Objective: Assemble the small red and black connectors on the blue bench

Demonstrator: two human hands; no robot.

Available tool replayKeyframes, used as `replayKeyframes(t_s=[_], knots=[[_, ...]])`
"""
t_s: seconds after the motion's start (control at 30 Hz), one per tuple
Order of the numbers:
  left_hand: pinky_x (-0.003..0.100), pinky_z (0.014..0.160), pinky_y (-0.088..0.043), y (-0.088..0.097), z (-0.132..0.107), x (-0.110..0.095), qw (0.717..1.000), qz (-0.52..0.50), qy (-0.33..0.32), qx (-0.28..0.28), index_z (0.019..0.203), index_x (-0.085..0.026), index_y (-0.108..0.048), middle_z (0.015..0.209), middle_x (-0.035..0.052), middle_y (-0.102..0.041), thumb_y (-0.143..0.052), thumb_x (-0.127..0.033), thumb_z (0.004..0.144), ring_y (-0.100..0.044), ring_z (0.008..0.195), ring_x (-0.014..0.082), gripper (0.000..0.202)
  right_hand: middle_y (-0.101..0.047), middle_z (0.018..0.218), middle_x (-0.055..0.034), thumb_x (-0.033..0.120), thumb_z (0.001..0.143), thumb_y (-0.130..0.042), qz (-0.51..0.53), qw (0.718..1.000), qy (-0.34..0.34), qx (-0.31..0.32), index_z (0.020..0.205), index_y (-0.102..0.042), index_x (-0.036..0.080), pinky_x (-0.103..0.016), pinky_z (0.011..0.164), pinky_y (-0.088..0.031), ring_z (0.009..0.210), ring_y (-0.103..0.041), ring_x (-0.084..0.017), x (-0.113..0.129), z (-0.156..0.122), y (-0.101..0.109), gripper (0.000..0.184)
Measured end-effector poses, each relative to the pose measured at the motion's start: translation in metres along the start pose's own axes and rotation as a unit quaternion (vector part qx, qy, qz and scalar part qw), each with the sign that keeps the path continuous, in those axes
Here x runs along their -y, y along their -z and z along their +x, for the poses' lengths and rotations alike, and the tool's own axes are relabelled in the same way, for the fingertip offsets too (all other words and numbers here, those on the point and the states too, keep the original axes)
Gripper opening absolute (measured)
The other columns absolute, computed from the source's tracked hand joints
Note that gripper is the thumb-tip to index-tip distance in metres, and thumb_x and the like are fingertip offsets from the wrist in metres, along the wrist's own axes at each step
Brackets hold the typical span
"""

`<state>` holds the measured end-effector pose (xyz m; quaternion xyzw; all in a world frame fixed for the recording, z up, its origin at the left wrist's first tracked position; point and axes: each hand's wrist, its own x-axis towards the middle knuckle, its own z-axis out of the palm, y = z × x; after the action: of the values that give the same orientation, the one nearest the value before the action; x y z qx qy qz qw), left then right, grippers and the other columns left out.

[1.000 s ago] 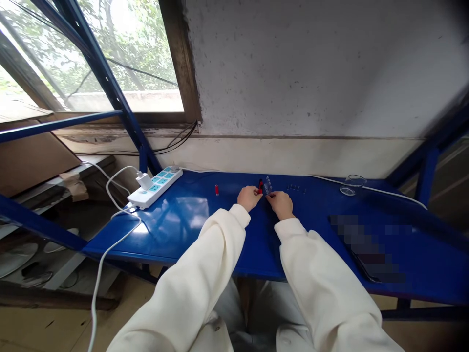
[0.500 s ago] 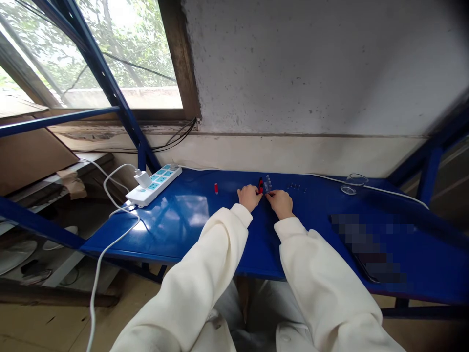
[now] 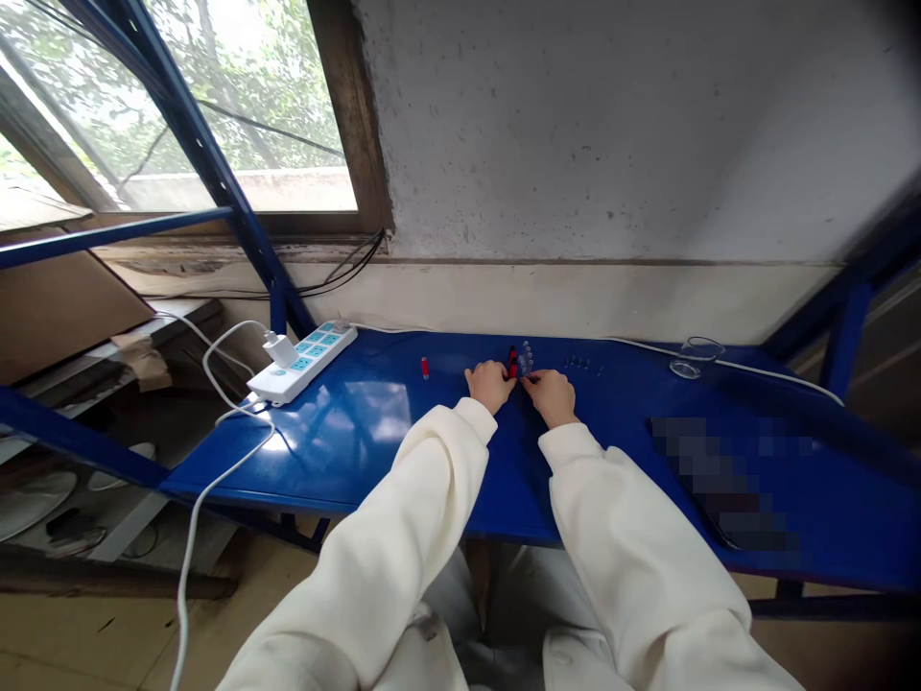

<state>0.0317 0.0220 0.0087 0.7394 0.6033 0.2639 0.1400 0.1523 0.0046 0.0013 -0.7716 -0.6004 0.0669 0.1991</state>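
Both my hands rest close together on the blue metal shelf [image 3: 374, 451], near its far middle. My left hand [image 3: 489, 385] is curled, its fingertips pinched on a small red and black piece [image 3: 511, 362]. My right hand [image 3: 551, 394] is also curled, fingertips touching a small cluster of clear pieces [image 3: 526, 359] just beyond it. What exactly each pinch holds is too small to name. A separate small red piece [image 3: 424, 368] lies on the shelf to the left of my left hand. White sleeves cover both arms.
A white power strip [image 3: 302, 363] with a plugged charger and white cable sits at the back left. A row of tiny dark parts [image 3: 582, 364] and a clear glass dish [image 3: 689, 360] lie to the right. A blurred dark flat object [image 3: 726, 480] occupies the right side. Wall behind.
Both hands stay in the same place at the small pieces; only the camera view has shifted slightly.
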Motion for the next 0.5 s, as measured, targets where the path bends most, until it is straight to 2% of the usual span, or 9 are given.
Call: replayKeyframes(t_s=[0.13, 0.2, 0.27, 0.37, 0.43, 0.5], knots=[[0.046, 0.087, -0.031, 0.011, -0.005, 0.002, 1.0, -0.012, -0.006, 0.001, 0.08, -0.017, -0.061, 0.09, 0.0086, -0.059, -0.063, -0.033, 0.067, -0.051, 0.094, 0.0272, 0.021, -0.068, 0.086, -0.0078, 0.04, 0.078, -0.049, -0.003, 1.0, 0.004, 0.005, 0.092, -0.067, 0.02, -0.026, 0.068, -0.04, 0.085, -0.061, -0.021, 0.001, -0.001, 0.002, 0.03], [0.045, 0.089, -0.032, 0.019, -0.012, 0.005, 0.998, -0.049, -0.022, -0.034, 0.088, -0.018, -0.06, 0.095, 0.0089, -0.058, -0.062, -0.028, 0.068, -0.05, 0.097, 0.0269, 0.022, -0.067, 0.086, -0.0081, 0.04, 0.078, -0.049, -0.01, 1.0, 0.002, 0.01, 0.093, -0.066, 0.02, -0.027, 0.069, -0.04, 0.086, -0.061, -0.021, 0.002, -0.001, 0.004, 0.031], [0.04, 0.089, -0.034, 0.027, -0.02, 0.01, 0.985, -0.134, -0.04, -0.099, 0.099, -0.019, -0.057, 0.106, 0.01, -0.054, -0.06, -0.021, 0.069, -0.05, 0.099, 0.0246, 0.03, -0.067, 0.087, -0.0087, 0.04, 0.078, -0.05, -0.015, 1.0, -0.001, 0.017, 0.095, -0.065, 0.019, -0.028, 0.071, -0.04, 0.087, -0.061, -0.022, 0.003, -0.003, 0.006, 0.032], [0.031, 0.085, -0.041, 0.038, -0.032, 0.018, 0.931, -0.3, -0.025, -0.207, 0.115, -0.021, -0.047, 0.124, 0.0116, -0.041, -0.06, -0.013, 0.068, -0.054, 0.088, 0.0169, 0.049, -0.065, 0.091, -0.0108, 0.04, 0.078, -0.05, -0.022, 0.999, -0.01, 0.022, 0.099, -0.062, 0.016, -0.03, 0.072, -0.04, 0.088, -0.06, -0.023, 0.004, -0.008, 0.012, 0.034], [0.028, 0.082, -0.043, 0.044, -0.036, 0.025, 0.894, -0.362, 0.02, -0.262, 0.122, -0.021, -0.039, 0.132, 0.0127, -0.031, -0.06, -0.011, 0.068, -0.055, 0.08, 0.0116, 0.059, -0.064, 0.091, -0.0123, 0.04, 0.079, -0.048, -0.029, 0.999, -0.015, 0.017, 0.098, -0.06, 0.014, -0.03, 0.07, -0.04, 0.087, -0.06, -0.023, 0.005, -0.013, 0.017, 0.034], [0.025, 0.08, -0.044, 0.048, -0.036, 0.032, 0.865, -0.407, 0.09, -0.281, 0.129, -0.024, -0.027, 0.135, 0.0133, -0.024, -0.058, -0.011, 0.069, -0.055, 0.079, 0.0089, 0.069, -0.064, 0.087, -0.0127, 0.039, 0.081, -0.045, -0.035, 0.999, -0.019, 0.016, 0.092, -0.061, 0.014, -0.029, 0.066, -0.04, 0.083, -0.061, -0.023, 0.007, -0.018, 0.023, 0.031]])
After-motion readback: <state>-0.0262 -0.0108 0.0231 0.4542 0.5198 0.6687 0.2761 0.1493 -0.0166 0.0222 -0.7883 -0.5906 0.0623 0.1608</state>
